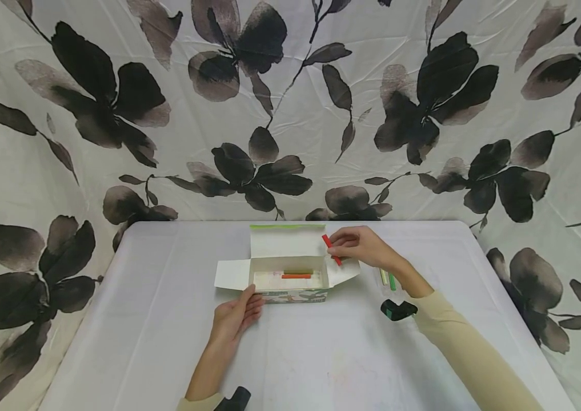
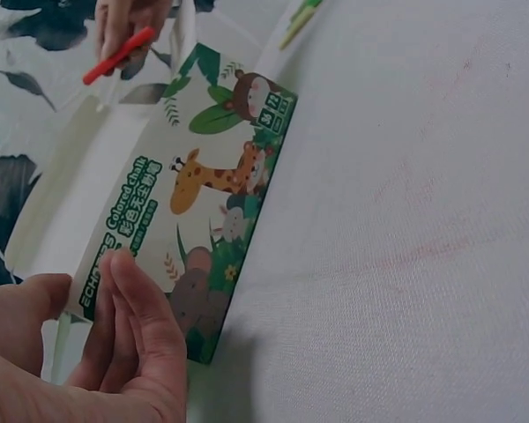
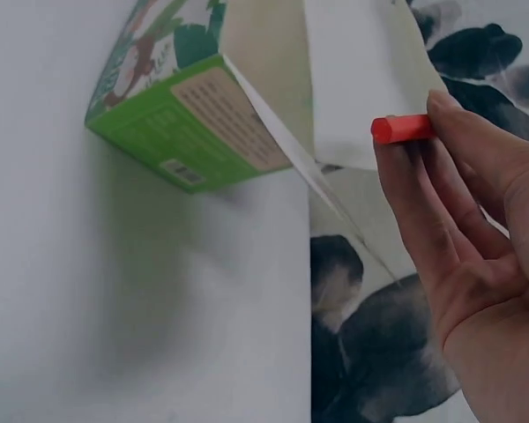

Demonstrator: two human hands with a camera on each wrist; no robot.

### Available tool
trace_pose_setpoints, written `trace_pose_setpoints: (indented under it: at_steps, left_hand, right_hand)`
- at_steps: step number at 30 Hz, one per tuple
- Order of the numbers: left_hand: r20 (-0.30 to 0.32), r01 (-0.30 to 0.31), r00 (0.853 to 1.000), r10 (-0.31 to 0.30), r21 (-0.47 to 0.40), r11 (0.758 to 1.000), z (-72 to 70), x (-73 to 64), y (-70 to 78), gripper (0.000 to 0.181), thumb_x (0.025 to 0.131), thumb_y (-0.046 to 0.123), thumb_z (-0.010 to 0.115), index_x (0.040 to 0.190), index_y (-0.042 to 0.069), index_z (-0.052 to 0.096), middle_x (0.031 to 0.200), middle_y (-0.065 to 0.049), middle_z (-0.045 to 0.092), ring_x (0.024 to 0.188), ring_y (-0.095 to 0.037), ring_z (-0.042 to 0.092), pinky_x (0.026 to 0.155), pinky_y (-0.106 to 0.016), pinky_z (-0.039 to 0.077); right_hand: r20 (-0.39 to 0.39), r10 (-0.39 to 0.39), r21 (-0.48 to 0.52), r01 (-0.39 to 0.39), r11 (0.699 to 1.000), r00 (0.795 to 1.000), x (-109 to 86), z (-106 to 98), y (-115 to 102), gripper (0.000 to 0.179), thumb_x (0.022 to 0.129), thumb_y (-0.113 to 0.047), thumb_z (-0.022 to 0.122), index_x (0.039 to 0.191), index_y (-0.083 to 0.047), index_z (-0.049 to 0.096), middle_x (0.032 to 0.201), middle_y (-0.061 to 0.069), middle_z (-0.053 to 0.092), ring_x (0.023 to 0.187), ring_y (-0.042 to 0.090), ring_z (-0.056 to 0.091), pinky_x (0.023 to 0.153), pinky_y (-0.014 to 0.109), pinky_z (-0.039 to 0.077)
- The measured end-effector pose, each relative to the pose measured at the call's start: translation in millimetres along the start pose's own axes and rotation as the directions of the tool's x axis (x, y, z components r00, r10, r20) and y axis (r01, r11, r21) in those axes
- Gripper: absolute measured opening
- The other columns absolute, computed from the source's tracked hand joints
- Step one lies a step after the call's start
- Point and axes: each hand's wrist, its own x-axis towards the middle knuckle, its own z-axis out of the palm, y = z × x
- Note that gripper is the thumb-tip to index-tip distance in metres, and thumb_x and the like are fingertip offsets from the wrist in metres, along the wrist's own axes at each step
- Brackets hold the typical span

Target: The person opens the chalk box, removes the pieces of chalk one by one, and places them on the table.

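Note:
An opened cardboard chalk box (image 1: 295, 296), printed with cartoon animals and the words "Colored chalk", stands on the table with its lid and side flaps spread. My left hand (image 1: 236, 317) grips the box's near left corner, thumb at the upper edge and fingers along the front. Between thumb and fingertips, my right hand (image 1: 362, 245) pinches a red chalk stick (image 3: 401, 129) above the right flap (image 1: 341, 272). Inside the box lie an orange chalk stick (image 1: 296, 277) and, just behind it, an olive-brown one (image 1: 297, 272).
Right of the box, partly behind the right wrist, lie a green chalk stick (image 1: 392, 281) and a yellowish one (image 1: 384, 277). The white-covered table (image 1: 167, 319) ends at a hanging floral cloth (image 1: 290, 114). Each wrist wears a black camera (image 1: 398, 310).

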Motion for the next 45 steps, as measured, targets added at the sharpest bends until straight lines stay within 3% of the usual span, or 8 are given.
trace_pose_setpoints:
  at_steps: [12, 24, 34, 40, 45]
  left_hand:
    - [0.007, 0.02, 1.0, -0.02, 0.022, 1.0, -3.5, 0.9, -0.2, 0.053, 0.094, 0.038, 0.077, 0.115, -0.01, 0.068, 0.096, -0.009, 0.077, 0.08, -0.009, 0.072, 0.073, -0.019, 0.061]
    - [-0.001, 0.001, 1.0, -0.001, 0.022, 1.0, -1.9, 2.3, 0.1, 0.049, 0.095, 0.035, 0.076, 0.112, -0.011, 0.069, 0.093, -0.009, 0.077, 0.081, -0.011, 0.072, 0.072, -0.019, 0.061]
    - [0.011, -0.002, 1.0, 0.002, 0.018, 1.0, -1.5, 3.0, -0.2, 0.048, 0.096, 0.035, 0.076, 0.113, -0.01, 0.069, 0.092, -0.008, 0.076, 0.08, -0.01, 0.071, 0.072, -0.019, 0.061]
    - [0.011, -0.002, 1.0, 0.001, 0.032, 0.999, -1.6, 2.4, -0.3, 0.049, 0.096, 0.036, 0.075, 0.113, -0.009, 0.069, 0.093, -0.007, 0.076, 0.08, -0.009, 0.071, 0.073, -0.019, 0.06]
    - [0.009, -0.002, 1.0, 0.002, 0.039, 0.999, -1.7, 1.4, -0.3, 0.049, 0.096, 0.036, 0.075, 0.113, -0.009, 0.069, 0.093, -0.007, 0.076, 0.08, -0.01, 0.071, 0.072, -0.018, 0.06]
  right_hand:
    - [-0.118, 0.114, 0.168, -0.093, 0.981, 0.986, -25.4, -26, 22, 0.038, 0.096, -0.019, 0.076, 0.126, 0.002, 0.065, 0.119, 0.026, 0.069, 0.098, 0.02, 0.073, 0.091, 0.042, 0.061]
    - [-0.187, 0.232, 0.157, -0.204, 0.966, 0.954, -45.7, -31, 50, 0.049, 0.098, -0.027, 0.073, 0.132, 0.005, 0.06, 0.123, 0.025, 0.068, 0.103, 0.024, 0.071, 0.102, 0.053, 0.053]
    - [-0.214, 0.317, 0.157, -0.288, 0.945, 0.924, -48.8, -21, 80, 0.044, 0.098, -0.022, 0.074, 0.129, 0.007, 0.062, 0.112, 0.019, 0.074, 0.092, 0.021, 0.074, 0.09, 0.043, 0.061]
    - [-0.236, 0.305, 0.072, -0.296, 0.952, 0.923, -46.6, -13, 91, 0.036, 0.097, -0.016, 0.074, 0.123, 0.008, 0.065, 0.101, 0.014, 0.076, 0.089, 0.021, 0.074, 0.078, 0.03, 0.062]
    - [-0.273, 0.284, -0.013, -0.299, 0.954, 0.919, -44.0, -6, 92, 0.03, 0.095, -0.011, 0.075, 0.116, 0.009, 0.067, 0.094, 0.013, 0.075, 0.082, 0.019, 0.072, 0.07, 0.027, 0.061]
